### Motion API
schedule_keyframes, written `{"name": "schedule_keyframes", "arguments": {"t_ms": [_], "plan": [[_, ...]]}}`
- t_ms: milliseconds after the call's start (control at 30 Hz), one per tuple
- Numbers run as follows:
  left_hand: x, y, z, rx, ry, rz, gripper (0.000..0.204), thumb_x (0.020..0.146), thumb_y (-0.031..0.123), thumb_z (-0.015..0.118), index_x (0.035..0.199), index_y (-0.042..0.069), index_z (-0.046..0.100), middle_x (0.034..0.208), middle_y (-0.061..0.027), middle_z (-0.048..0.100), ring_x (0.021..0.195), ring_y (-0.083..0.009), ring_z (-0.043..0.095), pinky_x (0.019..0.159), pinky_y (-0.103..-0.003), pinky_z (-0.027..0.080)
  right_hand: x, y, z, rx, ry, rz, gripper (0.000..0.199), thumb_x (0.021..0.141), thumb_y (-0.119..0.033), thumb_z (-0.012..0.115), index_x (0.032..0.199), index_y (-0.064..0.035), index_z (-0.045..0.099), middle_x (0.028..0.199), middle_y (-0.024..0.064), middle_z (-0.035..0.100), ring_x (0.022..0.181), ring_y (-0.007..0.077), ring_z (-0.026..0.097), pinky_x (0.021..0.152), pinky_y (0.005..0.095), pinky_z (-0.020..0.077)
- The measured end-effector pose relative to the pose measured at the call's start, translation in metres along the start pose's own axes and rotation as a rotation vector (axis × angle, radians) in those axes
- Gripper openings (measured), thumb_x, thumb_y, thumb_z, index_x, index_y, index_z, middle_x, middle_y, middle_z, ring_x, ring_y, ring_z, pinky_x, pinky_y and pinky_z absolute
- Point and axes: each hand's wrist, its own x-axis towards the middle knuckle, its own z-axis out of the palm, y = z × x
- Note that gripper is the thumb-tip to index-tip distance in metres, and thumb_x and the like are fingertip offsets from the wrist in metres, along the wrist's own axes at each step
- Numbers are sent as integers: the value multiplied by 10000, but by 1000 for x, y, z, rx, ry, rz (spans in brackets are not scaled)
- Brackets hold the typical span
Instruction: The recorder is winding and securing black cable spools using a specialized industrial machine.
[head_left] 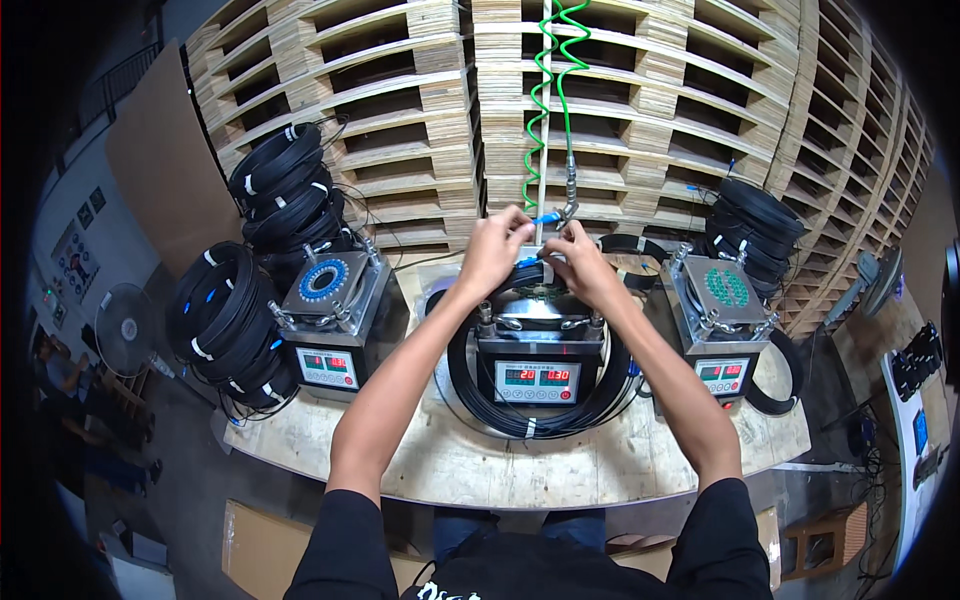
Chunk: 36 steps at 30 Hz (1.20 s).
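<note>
My left hand [492, 250] is closed, its fingertips pinching a small blue connector piece [545, 219] beside the metal fitting [571, 185] of a hanging green coiled hose [565, 110]. Just right of it, my right hand [582, 264] is closed with fingertips together; what they grip is too small to tell. Both hands are above the middle machine [538, 382], a metal box with a lit red display. Blue parts [527, 262] show on its top below my fingers. A coil of black cable [530, 428] lies around this machine.
A similar machine with a blue ring of parts [323, 281] stands left, another with green parts [727, 287] right. Stacked black cable coils [222, 320] flank the left machine, more coils [752, 228] the right. Wooden pallets [400, 130] rise behind the wooden table [450, 475].
</note>
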Motion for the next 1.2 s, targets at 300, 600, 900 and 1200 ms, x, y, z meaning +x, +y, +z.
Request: {"name": "schedule_keyframes", "arguments": {"t_ms": [300,600,900,1200], "plan": [[-10,-21,14,-61,-224,50,199,936,125,683,1067,-14,735,937,-191,743,864,-262,722,792,-371,537,3,12,2,107,25,-51,173,894,-49,702,991,26,579,1000,193,637,813,392,629,705,437,503],[-17,-26,9,92,-227,287,175,924,121,702,1044,2,748,918,-157,699,824,-288,660,750,-385,516,-3,14,-10,135,-18,-91,217,914,-141,712,1020,26,622,942,187,658,837,371,646,729,430,504],[-29,-17,-2,141,-211,347,181,929,120,678,1054,7,744,911,-154,658,899,-328,625,819,-424,510,-11,17,-19,151,-10,4,290,889,80,585,1120,-19,731,1102,214,716,1029,349,700,937,375,524],[-69,-2,1,400,-183,318,494,971,264,637,1347,-41,538,1288,-216,612,1169,-384,602,1001,-437,498,-32,22,-17,309,121,149,373,814,159,550,1082,-6,749,1069,193,741,999,316,728,910,350,558]]}}
